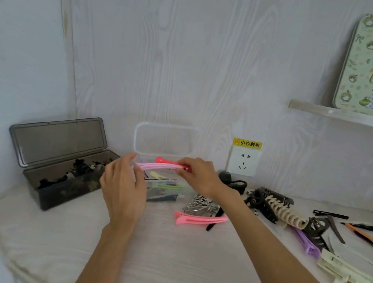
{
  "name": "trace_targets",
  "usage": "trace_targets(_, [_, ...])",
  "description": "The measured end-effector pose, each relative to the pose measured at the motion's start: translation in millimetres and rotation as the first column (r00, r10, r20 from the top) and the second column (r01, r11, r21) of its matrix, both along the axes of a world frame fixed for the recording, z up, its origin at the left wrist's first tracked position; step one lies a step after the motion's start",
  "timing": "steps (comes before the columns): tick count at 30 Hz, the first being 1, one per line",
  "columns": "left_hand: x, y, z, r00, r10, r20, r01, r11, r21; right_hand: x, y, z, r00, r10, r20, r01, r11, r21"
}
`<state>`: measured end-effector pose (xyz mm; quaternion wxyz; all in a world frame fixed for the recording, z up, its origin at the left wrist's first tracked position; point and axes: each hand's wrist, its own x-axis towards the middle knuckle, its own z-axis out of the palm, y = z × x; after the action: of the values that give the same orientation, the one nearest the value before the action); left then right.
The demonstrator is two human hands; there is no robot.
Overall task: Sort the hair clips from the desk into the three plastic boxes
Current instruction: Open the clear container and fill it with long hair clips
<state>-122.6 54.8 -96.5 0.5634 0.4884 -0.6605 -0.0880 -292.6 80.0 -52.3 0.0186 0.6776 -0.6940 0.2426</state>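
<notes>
Both hands raised over the clear plastic box (163,180) at 12 o'clock of the desk (123,250), lid up. Left hand (123,187) pinches the pale pink end of a long duckbill clip (162,166); right hand (198,177) pinches its red end (clip held level, above the box). Smoky grey box (62,174) at 10 o'clock, open, holding dark clips. A pink clip (200,220) lies at 1 o'clock beside a silver clip (199,206). Unsorted clip pile (288,214) at 3 o'clock.
</notes>
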Motion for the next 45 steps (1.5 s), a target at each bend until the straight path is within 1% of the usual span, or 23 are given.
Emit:
trace_targets(3, [0.4, -1.2, -1.0, 0.999, -0.028, 0.023, 0.028, 0.999, -0.015, 4.8, -13.5, 0.8, 0.997, 0.068, -0.032, -0.062, 0.988, 0.144])
trace_targets(5, [-1.5, 1.7, -0.8, 0.996, -0.053, 0.066, 0.056, 0.997, -0.045, -1.4, -9.2, 6.8, 0.995, 0.097, 0.011, -0.097, 0.973, 0.21])
trace_targets(7, [-5.1, 8.3, 0.9, 0.989, -0.083, 0.122, 0.096, 0.99, -0.101, -11.4, 9.9, 14.6, 0.987, 0.111, 0.118, -0.127, 0.982, 0.143])
trace_targets(9, [-10.8, 16.3, 3.5, 0.964, -0.174, 0.2, 0.201, 0.972, -0.124, -24.8, 38.0, 17.1, 0.961, 0.121, 0.247, -0.132, 0.991, 0.029])
trace_targets(10, [-14.2, 20.3, 4.4, 0.932, -0.262, 0.252, 0.295, 0.95, -0.1, -31.6, 53.3, 15.6, 0.947, 0.114, 0.301, -0.121, 0.993, 0.003])
trace_targets(11, [-17.4, 24.5, 4.2, 0.878, -0.363, 0.312, 0.398, 0.916, -0.054, -38.7, 67.9, 11.8, 0.94, 0.1, 0.328, -0.11, 0.994, 0.013])
trace_targets(13, [-24.7, 31.4, 0.7, 0.74, -0.503, 0.446, 0.549, 0.835, 0.031, -52.6, 90.0, -0.8, 0.943, 0.082, 0.323, -0.119, 0.988, 0.095])
trace_targets(15, [-32.6, 35.4, -4.4, 0.642, -0.532, 0.552, 0.6, 0.797, 0.069, -64.2, 105.8, -17.3, 0.937, 0.081, 0.34, -0.16, 0.964, 0.211])
trace_targets(17, [-34.1, 34.3, -6.9, 0.614, -0.518, 0.595, 0.609, 0.791, 0.06, -71.2, 113.4, -31.0, 0.943, 0.089, 0.321, -0.182, 0.945, 0.273])
trace_targets(19, [-32.7, 31.4, -7.5, 0.612, -0.503, 0.61, 0.606, 0.794, 0.048, -74.2, 118.0, -40.8, 0.966, 0.06, 0.25, -0.124, 0.961, 0.247])
trace_targets(21, [-29.9, 30.4, -7.5, 0.618, -0.497, 0.609, 0.591, 0.805, 0.057, -74.9, 120.5, -44.8, 0.975, 0.027, 0.22, -0.068, 0.982, 0.179])
trace_targets(23, [-28.2, 30.9, -8.3, 0.627, -0.487, 0.608, 0.582, 0.812, 0.051, -76.0, 122.9, -43.9, 0.978, 0.026, 0.205, -0.055, 0.989, 0.137])
trace_targets(26, [-25.7, 29.6, -8.9, 0.626, -0.487, 0.609, 0.599, 0.8, 0.024, -85.6, 127.6, -42.8, 0.981, -0.02, 0.191, -0.009, 0.989, 0.148])
trace_targets(28, [-25.8, 29.3, -6.7, 0.653, -0.503, 0.566, 0.614, 0.79, -0.005, -91.5, 129.0, -43.5, 0.975, -0.058, 0.216, 0.031, 0.991, 0.128])
trace_targets(30, [-25.6, 31.3, -1.8, 0.752, -0.487, 0.444, 0.565, 0.823, -0.055, -91.0, 126.9, -43.0, 0.959, -0.078, 0.274, 0.07, 0.997, 0.037])
trace_targets(32, [-23.6, 30.7, 3.5, 0.896, -0.329, 0.298, 0.389, 0.905, -0.173, -82.9, 122.6, -37.2, 0.93, -0.08, 0.359, 0.129, 0.985, -0.115])
trace_targets(33, [-21.3, 28.2, 5.4, 0.947, -0.231, 0.223, 0.277, 0.938, -0.207, -75.9, 118.4, -32.0, 0.92, -0.069, 0.386, 0.155, 0.968, -0.197])
trace_targets(35, [-16.2, 19.5, 6.9, 0.987, -0.08, 0.137, 0.106, 0.974, -0.198, -57.8, 103.4, -18.2, 0.917, -0.026, 0.397, 0.157, 0.941, -0.301])
trace_targets(38, [-13.5, 8.9, -0.1, 0.978, 0.027, 0.205, 0.001, 0.99, -0.138, -22.8, 69.4, -4.9, 0.942, 0.023, 0.334, 0.1, 0.933, -0.347])
trace_targets(40, [-14.2, 6.4, -3.9, 0.97, 0.066, 0.234, -0.039, 0.992, -0.118, -0.9, 48.6, -5.9, 0.965, 0.005, 0.262, 0.074, 0.954, -0.291])
trace_targets(42, [-14.6, 3.3, -6.7, 0.97, 0.051, 0.237, -0.032, 0.996, -0.08, 15.6, 36.5, -14.2, 0.979, -0.01, 0.206, 0.052, 0.979, -0.199])
trace_targets(43, [-14.5, 1.1, -8.5, 0.967, 0.02, 0.252, -0.006, 0.998, -0.055, 20.4, 35.5, -18.9, 0.978, -0.014, 0.207, 0.054, 0.981, -0.187])
trace_targets(45, [-15.9, -3.3, -11.7, 0.944, -0.051, 0.326, 0.059, 0.998, -0.016, 21.2, 42.9, -25.2, 0.967, -0.035, 0.252, 0.101, 0.963, -0.251])
